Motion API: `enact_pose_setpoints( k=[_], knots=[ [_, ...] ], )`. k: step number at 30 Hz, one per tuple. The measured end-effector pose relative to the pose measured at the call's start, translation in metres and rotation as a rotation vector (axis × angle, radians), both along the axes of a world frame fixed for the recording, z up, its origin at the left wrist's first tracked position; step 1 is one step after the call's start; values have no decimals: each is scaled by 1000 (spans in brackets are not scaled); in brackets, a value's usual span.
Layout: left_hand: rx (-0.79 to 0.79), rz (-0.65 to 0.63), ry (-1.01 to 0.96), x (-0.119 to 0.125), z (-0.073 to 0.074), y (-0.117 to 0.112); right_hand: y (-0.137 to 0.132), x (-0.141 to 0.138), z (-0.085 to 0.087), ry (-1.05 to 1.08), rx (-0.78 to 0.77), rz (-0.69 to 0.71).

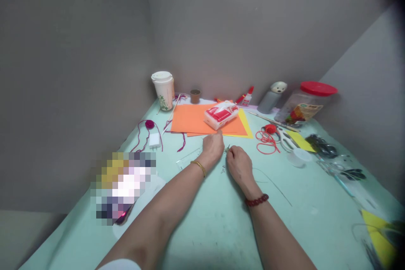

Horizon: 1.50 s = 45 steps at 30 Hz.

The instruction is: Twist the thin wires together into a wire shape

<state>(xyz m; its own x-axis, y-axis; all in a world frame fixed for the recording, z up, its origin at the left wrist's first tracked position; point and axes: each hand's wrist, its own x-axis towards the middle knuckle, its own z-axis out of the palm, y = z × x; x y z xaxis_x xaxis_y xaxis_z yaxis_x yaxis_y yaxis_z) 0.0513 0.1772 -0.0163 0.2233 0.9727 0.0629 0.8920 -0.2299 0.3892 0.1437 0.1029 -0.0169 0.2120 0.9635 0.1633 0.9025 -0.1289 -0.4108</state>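
Both my hands rest on the mint-green table (205, 228), close together near its middle. My left hand (212, 147), with a gold bracelet on the wrist, is curled, its fingers pointing at the orange paper (193, 119). My right hand (239, 163), with a red bead bracelet, is closed in a pinch. Between the two hands sits a tiny dark green piece (227, 149) that both seem to pinch. A thin dark wire (275, 185) trails on the table to the right of my right wrist.
A tissue pack (220, 114) lies on the orange and yellow sheets. A paper cup (163, 90), small brown pot (195, 95), glue bottle (247, 97), red-lidded jar (305, 104), red string (267, 141), scissors (284, 137), white charger (154, 140) and purple yarn (149, 125) lie around.
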Motion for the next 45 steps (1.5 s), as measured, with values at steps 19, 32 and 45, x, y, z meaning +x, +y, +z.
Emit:
enact_pose_setpoints(
  k=[19,32,45],
  knots=[
    [-58,14,9,-6,8,1,-3,0,1,-41,-17,3],
    [-18,-58,107,-51,44,4,-5,1,2,-37,-58,14],
    [54,-484,-181,-34,5,-12,-5,0,4,-71,-45,4]
  ],
)
